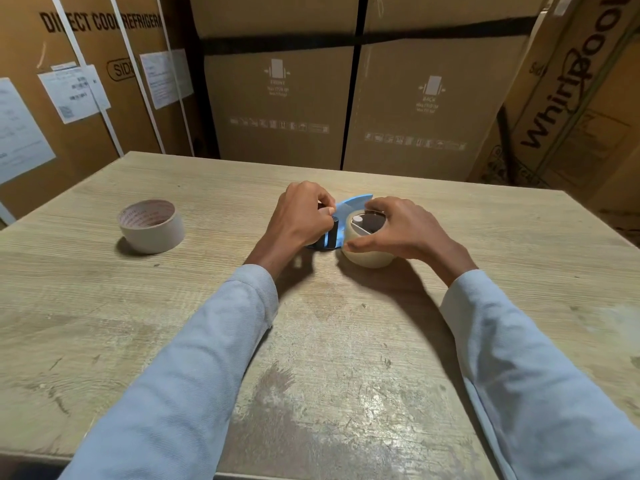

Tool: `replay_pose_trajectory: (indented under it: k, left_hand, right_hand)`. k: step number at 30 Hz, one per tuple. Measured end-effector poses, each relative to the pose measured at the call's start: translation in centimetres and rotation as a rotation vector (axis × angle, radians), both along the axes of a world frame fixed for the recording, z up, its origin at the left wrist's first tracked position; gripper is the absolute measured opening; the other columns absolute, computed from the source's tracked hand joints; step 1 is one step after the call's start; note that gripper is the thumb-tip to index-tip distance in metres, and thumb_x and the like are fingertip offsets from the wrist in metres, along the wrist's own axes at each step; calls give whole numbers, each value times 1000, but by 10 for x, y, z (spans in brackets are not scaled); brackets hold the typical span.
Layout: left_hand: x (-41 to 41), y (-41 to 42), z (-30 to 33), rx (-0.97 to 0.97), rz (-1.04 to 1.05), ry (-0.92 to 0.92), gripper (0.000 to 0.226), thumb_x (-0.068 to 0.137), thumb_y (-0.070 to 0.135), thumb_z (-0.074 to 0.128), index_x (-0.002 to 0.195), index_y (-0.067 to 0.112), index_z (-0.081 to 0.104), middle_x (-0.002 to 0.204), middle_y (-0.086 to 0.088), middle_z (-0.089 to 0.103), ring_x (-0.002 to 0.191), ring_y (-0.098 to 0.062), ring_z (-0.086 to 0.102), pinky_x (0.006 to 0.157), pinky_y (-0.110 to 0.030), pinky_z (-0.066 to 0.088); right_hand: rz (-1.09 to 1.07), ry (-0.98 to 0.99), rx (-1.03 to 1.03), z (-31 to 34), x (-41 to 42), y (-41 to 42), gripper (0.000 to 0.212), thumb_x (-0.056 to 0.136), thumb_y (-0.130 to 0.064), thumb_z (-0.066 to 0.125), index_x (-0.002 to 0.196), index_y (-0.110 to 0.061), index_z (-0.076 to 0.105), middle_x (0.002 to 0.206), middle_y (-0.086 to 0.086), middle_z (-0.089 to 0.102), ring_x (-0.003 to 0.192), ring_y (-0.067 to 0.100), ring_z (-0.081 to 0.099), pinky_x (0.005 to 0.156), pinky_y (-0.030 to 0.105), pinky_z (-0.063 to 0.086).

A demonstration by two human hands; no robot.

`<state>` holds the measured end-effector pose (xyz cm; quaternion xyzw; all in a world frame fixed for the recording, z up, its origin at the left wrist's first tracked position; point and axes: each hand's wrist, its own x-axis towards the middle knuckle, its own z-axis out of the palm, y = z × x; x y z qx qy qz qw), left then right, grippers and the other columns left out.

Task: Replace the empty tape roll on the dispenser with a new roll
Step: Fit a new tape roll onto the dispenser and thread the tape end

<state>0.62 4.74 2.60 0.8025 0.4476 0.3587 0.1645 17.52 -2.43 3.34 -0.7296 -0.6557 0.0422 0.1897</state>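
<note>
A blue tape dispenser (349, 206) lies on its side near the middle of the wooden table (311, 358). A beige tape roll (369, 256) sits on the dispenser's hub, and my right hand (398, 230) curls over this roll with thumb and fingers around its rim. My left hand (301, 216) pinches the dispenser's front end by the black roller (331, 233); whether tape is between those fingers is hidden. A second roll (151, 226), a cardboard core with printed lettering inside, stands apart at the left of the table.
Tall cardboard appliance boxes (346, 98) wall in the table's far edge and both sides. Paper labels and white straps hang on the left boxes. The table's near edge runs under my forearms.
</note>
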Motion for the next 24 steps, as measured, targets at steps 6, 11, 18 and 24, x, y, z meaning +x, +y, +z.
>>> replay_pose_trajectory:
  k: [6,11,18,24]
  left_hand:
    - [7,-15,-8,181,78,125,9,85,13,66,87,12,74,97,-1,70,82,-26,65,64,-32,50]
    - [5,-11,-13,173,86,64,10,87,11,64,86,9,74,96,-4,71,83,-26,65,67,-34,52]
    - [0,-5,-11,27,30,-70,10,87,14,67,87,13,77,93,-1,75,86,-18,66,72,-28,51]
    - [-6,2,-4,-122,-9,-130,8,85,16,72,88,16,80,96,0,76,85,-14,69,75,-38,61]
  right_hand:
    - [-145,-201,142,-10,-7,7,73,62,-85,60,84,-14,60,77,1,60,73,25,56,61,30,35]
    - [17,32,4,5,3,1,67,65,-89,57,87,-26,65,94,-7,70,85,18,64,69,35,48]
    - [121,419,106,5,28,40,25,96,-19,62,117,-17,75,119,1,73,117,18,63,100,38,51]
    - [83,586,111,-16,31,47,36,88,13,55,109,-6,76,104,9,75,97,17,69,91,35,58]
